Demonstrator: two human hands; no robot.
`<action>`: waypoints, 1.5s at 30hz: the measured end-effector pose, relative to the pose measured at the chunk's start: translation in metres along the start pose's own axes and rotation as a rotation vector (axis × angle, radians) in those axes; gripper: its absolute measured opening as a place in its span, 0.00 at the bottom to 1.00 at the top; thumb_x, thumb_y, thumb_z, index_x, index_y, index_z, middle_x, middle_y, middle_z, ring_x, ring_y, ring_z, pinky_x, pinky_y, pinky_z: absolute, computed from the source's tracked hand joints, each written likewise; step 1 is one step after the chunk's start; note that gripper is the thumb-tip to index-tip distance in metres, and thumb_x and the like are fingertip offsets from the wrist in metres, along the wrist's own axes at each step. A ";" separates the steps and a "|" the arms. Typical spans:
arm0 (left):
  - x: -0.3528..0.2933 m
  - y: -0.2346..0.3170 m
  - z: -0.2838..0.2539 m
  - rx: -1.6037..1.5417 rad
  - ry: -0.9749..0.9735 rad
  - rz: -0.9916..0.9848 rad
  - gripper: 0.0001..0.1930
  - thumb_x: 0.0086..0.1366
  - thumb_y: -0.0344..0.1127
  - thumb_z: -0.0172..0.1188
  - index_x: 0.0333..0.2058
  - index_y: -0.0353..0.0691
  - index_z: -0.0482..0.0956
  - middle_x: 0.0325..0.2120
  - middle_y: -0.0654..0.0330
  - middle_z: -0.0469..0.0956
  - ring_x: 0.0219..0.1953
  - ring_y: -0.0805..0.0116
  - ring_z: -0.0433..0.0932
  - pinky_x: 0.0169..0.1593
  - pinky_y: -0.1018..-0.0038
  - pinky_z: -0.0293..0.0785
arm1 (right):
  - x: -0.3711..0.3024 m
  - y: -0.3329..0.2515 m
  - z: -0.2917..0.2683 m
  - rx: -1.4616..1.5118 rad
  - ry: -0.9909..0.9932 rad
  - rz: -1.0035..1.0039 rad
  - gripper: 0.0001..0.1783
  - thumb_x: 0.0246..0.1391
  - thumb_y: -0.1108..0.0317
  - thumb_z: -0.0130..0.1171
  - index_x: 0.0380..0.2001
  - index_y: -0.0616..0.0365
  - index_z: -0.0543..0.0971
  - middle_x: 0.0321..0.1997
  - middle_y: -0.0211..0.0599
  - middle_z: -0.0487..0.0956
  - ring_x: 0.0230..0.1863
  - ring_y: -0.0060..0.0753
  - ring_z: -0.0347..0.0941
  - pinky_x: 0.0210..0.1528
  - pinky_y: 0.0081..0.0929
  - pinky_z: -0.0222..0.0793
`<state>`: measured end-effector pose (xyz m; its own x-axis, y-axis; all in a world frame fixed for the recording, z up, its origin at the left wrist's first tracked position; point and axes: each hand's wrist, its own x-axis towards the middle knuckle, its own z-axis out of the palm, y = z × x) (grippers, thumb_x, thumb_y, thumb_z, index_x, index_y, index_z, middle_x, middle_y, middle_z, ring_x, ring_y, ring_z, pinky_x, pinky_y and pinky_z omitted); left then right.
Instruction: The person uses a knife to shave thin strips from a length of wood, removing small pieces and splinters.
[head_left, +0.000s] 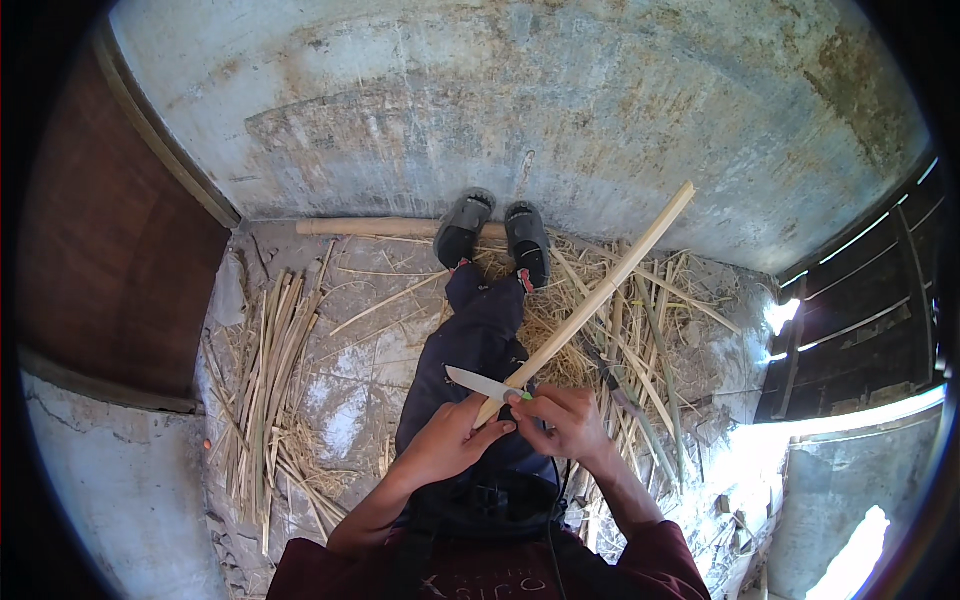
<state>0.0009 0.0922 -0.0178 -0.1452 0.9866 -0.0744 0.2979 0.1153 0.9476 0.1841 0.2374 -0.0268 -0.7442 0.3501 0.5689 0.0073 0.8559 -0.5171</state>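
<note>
My left hand (447, 441) is closed around the near end of a long, pale split bamboo strip (607, 287), which slants up and away to the right. In my right hand (562, 422) is a knife (480, 384) with a broad light blade and a bit of green at its handle. The blade points left and lies across the strip close to my left fingers. Most of the knife's handle is hidden inside my right fist. Both hands are close together over my lap, above my dark trousers (462, 340).
A bundle of thin bamboo strips (280, 360) lies on the floor at left. More strips and shavings (560, 350) are strewn at right. A bamboo pole (370, 228) runs along the foot of the concrete wall (560, 110), by my shoes (528, 240). A brown door (120, 240) stands at left.
</note>
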 end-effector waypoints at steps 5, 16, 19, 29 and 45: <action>0.002 0.002 -0.003 0.029 -0.041 0.014 0.16 0.75 0.36 0.69 0.53 0.32 0.78 0.28 0.53 0.83 0.28 0.59 0.85 0.32 0.64 0.75 | -0.004 0.010 -0.002 -0.017 0.034 -0.087 0.12 0.50 0.75 0.76 0.38 0.53 0.87 0.24 0.30 0.77 0.17 0.30 0.73 0.17 0.30 0.66; 0.005 0.007 -0.008 0.030 -0.075 0.005 0.19 0.77 0.42 0.68 0.50 0.30 0.75 0.28 0.50 0.84 0.28 0.50 0.87 0.31 0.61 0.75 | -0.009 0.019 -0.012 -0.193 0.105 -0.128 0.19 0.46 0.70 0.76 0.45 0.45 0.89 0.27 0.23 0.74 0.17 0.24 0.71 0.18 0.27 0.66; 0.005 0.006 -0.009 0.056 -0.089 -0.002 0.20 0.77 0.43 0.68 0.48 0.30 0.75 0.28 0.48 0.84 0.28 0.48 0.87 0.31 0.60 0.76 | -0.015 0.020 -0.013 -0.214 0.062 -0.114 0.19 0.46 0.70 0.76 0.45 0.44 0.89 0.27 0.23 0.74 0.17 0.24 0.71 0.19 0.28 0.66; -0.013 0.000 -0.027 0.127 -0.040 -0.065 0.20 0.76 0.44 0.69 0.45 0.31 0.74 0.27 0.46 0.84 0.31 0.46 0.89 0.34 0.60 0.78 | -0.040 0.070 -0.033 -0.370 0.283 0.209 0.06 0.57 0.73 0.71 0.37 0.53 0.84 0.28 0.32 0.83 0.18 0.26 0.71 0.20 0.28 0.68; -0.007 -0.035 -0.033 -0.154 -0.026 -0.148 0.20 0.88 0.48 0.47 0.44 0.36 0.76 0.23 0.61 0.73 0.26 0.73 0.71 0.34 0.69 0.71 | -0.027 0.031 -0.020 0.091 0.327 0.395 0.04 0.65 0.71 0.70 0.40 0.58 0.84 0.29 0.31 0.84 0.23 0.26 0.78 0.26 0.28 0.70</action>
<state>-0.0393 0.0770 -0.0404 -0.1516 0.9632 -0.2220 0.1273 0.2417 0.9620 0.2174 0.2622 -0.0454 -0.4487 0.7531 0.4812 0.1764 0.6025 -0.7784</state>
